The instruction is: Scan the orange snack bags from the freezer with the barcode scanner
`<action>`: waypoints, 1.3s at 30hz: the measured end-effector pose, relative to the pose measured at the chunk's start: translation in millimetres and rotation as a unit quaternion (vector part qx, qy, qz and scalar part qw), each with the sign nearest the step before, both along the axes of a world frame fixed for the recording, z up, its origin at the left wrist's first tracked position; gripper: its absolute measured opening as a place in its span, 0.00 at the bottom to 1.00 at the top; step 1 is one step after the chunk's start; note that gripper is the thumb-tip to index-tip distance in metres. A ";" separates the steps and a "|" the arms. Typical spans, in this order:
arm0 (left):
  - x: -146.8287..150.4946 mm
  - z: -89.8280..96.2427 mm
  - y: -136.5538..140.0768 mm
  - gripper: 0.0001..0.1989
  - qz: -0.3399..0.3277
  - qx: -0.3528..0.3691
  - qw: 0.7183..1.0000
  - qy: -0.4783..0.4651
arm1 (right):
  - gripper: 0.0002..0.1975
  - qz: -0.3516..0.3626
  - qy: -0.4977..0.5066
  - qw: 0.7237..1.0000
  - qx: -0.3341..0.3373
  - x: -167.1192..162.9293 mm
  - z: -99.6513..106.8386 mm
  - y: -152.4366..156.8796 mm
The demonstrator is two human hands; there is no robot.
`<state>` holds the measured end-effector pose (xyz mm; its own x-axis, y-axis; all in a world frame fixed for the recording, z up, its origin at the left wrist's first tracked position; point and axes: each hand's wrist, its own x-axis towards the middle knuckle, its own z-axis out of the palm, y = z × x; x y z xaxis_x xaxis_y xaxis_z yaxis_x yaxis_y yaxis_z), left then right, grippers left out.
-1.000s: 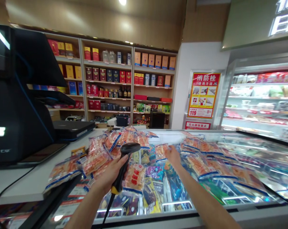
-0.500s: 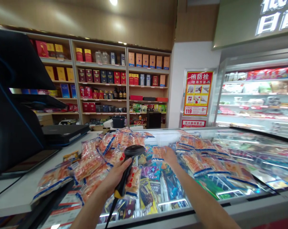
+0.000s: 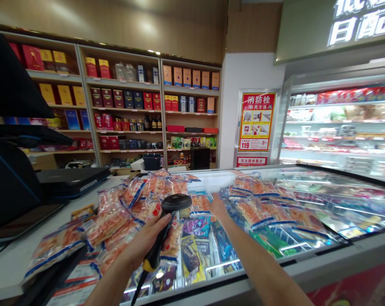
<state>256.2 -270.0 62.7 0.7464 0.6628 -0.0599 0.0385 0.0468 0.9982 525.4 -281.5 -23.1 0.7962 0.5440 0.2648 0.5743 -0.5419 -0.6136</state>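
Left hand grips scanner, part-hiding packet behind; packet pile left of scanner; right hand right of it, can't tell grip.

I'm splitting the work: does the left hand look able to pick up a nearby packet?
Probably not easily: the left hand is wrapped around a scanner, though the packets lie close by.

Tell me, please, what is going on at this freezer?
A person holds a black scanner in the left hand. The right hand is at the edge of a clear packet on the glass-topped freezer; whether it grips it, I cannot tell. Similar packets lie in a heap at the left and a spread group at the right.
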 end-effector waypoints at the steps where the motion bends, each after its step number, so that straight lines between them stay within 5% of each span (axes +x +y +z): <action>1: -1.2 0.5 0.2 0.15 0.003 0.005 1.000 -0.004 | 0.26 0.010 0.003 1.000 0.007 -1.3 -0.6 3.1; 13: 13.3 2.1 9.3 0.16 0.008 -0.013 0.999 -0.038 | 0.24 -0.059 -0.006 0.978 0.201 14.9 7.2 -3.7; 28: 29.6 4.0 -1.1 0.16 -0.038 -0.019 0.998 -0.045 | 0.23 -0.081 -0.018 0.970 0.227 25.4 27.7 -19.8; 33: 34.0 4.6 -6.2 0.16 -0.020 0.003 0.999 -0.048 | 0.22 -0.085 -0.063 0.964 0.245 45.3 36.5 -52.0; 39: 40.4 -2.4 -5.9 0.18 -0.052 0.023 0.998 -0.025 | 0.22 -0.155 -0.106 0.943 0.275 89.2 38.7 -128.7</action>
